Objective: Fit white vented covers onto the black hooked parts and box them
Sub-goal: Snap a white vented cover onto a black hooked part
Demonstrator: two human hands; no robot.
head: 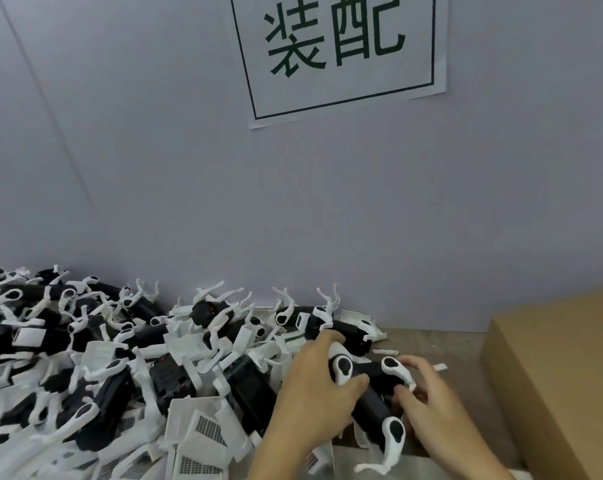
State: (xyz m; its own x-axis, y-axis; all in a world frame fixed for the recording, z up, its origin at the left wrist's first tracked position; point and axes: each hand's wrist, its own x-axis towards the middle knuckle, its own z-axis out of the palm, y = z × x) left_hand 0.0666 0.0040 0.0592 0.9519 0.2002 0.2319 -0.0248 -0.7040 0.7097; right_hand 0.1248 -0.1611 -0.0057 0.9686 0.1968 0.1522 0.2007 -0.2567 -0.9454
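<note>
My left hand (314, 386) grips a black hooked part (373, 393) with white curved hooks, fingers curled over its upper end. My right hand (431, 400) holds the same part from the right side, fingers curled round its middle. The part lies low over the table's right middle, at the edge of a big heap of black hooked parts (95, 368). Loose white vented covers (203, 427) with grey mesh lie at the front of the heap, left of my left forearm. Whether a cover sits on the held part is hidden by my hands.
A brown cardboard box (553, 368) stands at the right, close to my right hand. A pale wall (293, 220) with a paper sign (338, 53) rises right behind the heap. A bare strip of table (431, 344) shows between heap and box.
</note>
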